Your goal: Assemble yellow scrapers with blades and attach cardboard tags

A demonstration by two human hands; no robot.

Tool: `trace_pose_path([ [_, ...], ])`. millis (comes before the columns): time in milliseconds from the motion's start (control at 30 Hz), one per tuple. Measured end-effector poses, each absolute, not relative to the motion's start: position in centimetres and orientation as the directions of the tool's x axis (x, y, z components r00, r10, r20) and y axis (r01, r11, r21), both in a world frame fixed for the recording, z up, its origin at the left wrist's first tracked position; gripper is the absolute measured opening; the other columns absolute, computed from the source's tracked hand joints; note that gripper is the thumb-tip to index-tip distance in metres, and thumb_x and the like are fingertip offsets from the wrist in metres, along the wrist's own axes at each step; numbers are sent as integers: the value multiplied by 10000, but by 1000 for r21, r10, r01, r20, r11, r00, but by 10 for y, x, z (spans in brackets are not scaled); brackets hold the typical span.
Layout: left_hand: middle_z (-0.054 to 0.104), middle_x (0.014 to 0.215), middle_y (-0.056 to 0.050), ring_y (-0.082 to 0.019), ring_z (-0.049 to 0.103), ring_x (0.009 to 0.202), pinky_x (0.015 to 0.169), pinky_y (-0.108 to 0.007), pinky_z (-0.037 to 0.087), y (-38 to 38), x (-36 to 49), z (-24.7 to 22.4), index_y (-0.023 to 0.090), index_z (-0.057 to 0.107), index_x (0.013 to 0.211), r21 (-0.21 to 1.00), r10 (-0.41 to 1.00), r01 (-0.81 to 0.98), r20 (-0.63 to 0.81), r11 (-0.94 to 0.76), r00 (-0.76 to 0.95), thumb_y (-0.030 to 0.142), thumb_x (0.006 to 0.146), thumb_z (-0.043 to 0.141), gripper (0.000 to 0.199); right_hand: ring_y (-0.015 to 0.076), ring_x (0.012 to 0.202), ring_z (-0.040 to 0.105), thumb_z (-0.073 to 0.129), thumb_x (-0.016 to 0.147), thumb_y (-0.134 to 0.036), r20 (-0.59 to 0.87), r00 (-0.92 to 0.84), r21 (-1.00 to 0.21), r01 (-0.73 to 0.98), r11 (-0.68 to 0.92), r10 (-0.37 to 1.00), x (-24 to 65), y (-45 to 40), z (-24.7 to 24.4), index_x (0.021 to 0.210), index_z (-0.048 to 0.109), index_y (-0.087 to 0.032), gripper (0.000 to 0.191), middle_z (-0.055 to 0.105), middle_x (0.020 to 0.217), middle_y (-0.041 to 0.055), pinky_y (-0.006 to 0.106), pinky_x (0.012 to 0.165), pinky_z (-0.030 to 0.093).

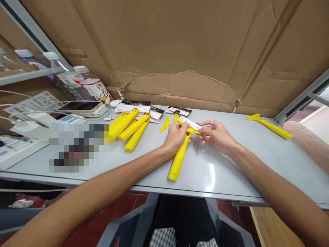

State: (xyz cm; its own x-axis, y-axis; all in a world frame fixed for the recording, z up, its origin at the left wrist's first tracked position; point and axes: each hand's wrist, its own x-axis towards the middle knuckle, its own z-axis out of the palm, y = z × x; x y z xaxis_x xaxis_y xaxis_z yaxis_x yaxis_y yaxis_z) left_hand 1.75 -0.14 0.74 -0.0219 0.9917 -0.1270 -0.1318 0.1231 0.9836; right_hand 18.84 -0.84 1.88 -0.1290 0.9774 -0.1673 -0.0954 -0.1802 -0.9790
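A yellow scraper (180, 156) is in my left hand (175, 136), its handle slanting down toward the table's front edge. My fingers and thumb close around its wide head. Along that head lies a flat pale strip (190, 124) like a blade. My right hand (215, 136) pinches the right end of the head and strip between thumb and fingers; exactly which part it grips is partly hidden. Just left of my left hand lies a small flat yellow piece (165, 124). Behind the hands, another yellow piece (176, 117) sits by a black-and-white card (183, 111).
Several yellow handles (133, 137) lie to the left, with printed cards (155, 114) behind them. One yellow scraper (273, 128) rests far right. A phone (81, 106), cables and bottles (92, 85) crowd the left side. Cardboard (180, 44) walls the back of the table (221, 175).
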Motion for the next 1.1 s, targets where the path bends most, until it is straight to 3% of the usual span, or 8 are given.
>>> trace_pose_path([
  [167, 648, 616, -17, -134, 604, 478, 443, -229, 473, 0, 19, 4, 156, 647, 784, 981, 991, -147, -129, 123, -27, 224, 909, 629, 144, 146, 694, 700, 743, 905, -131, -172, -153, -971, -141, -194, 973, 186, -7, 13, 977, 693, -146, 89, 764, 937, 104, 255, 554, 583],
  [433, 716, 837, -79, -146, 676, 743, 549, -214, 533, 20, 8, 0, 128, 703, 798, 975, 981, -156, -142, 162, 131, 234, 805, 727, 109, 153, 617, 658, 781, 786, -93, -119, 1, -987, -106, -118, 993, 196, 2, 11, 1077, 667, -161, 320, 708, 763, 42, 284, 564, 590],
  [633, 739, 924, -110, -113, 582, 634, 461, -211, 449, 39, -7, 6, 130, 757, 831, 975, 957, -20, -214, 222, 195, 295, 779, 789, 175, 155, 596, 627, 804, 760, -116, -49, 51, -997, -63, -46, 997, 208, 11, 15, 1132, 625, -157, 414, 652, 675, -7, 286, 552, 571],
  [700, 759, 960, -123, -110, 575, 616, 464, -216, 429, 49, -18, 11, 137, 757, 813, 985, 971, 29, -175, 172, 161, 309, 788, 772, 175, 153, 604, 626, 797, 757, -118, -41, 61, -998, -52, -38, 997, 212, 14, 14, 1145, 620, -160, 428, 665, 685, -2, 281, 559, 573],
  [767, 780, 976, -132, -123, 582, 623, 491, -236, 438, 60, -32, 17, 152, 747, 768, 986, 996, 167, -23, 9, 84, 344, 816, 740, 198, 150, 612, 623, 801, 746, -122, -36, 63, -999, -43, -34, 997, 216, 18, 11, 1143, 621, -169, 438, 658, 678, -11, 276, 566, 574],
  [833, 804, 939, -123, -173, 649, 713, 612, -271, 503, 71, -49, 21, 178, 778, 812, 894, 982, 414, 187, -169, -2, 319, 845, 691, 169, 149, 606, 618, 809, 734, -130, -37, 60, -999, -36, -35, 998, 220, 22, 6, 1131, 619, -176, 443, 641, 660, -27, 275, 560, 569],
  [900, 826, 970, -124, -238, 721, 904, 829, -322, 546, 80, -63, 22, 184, 806, 850, 720, 941, 643, 339, -261, 2, 278, 846, 671, 165, 147, 591, 618, 813, 722, -136, -43, 49, -998, -39, -41, 998, 222, 26, 0, 1122, 614, -180, 449, 638, 655, -35, 275, 548, 563],
  [1100, 823, 1123, -165, -338, 735, 1070, 941, -378, 532, 92, -80, 8, 171, 829, 1004, 371, 960, 886, 145, -277, 239, 328, 855, 672, 267, 133, 548, 621, 807, 718, -124, -105, -3, -993, -55, -105, 994, 218, 27, -11, 1115, 582, -193, 462, 650, 672, -46, 250, 502, 528],
])
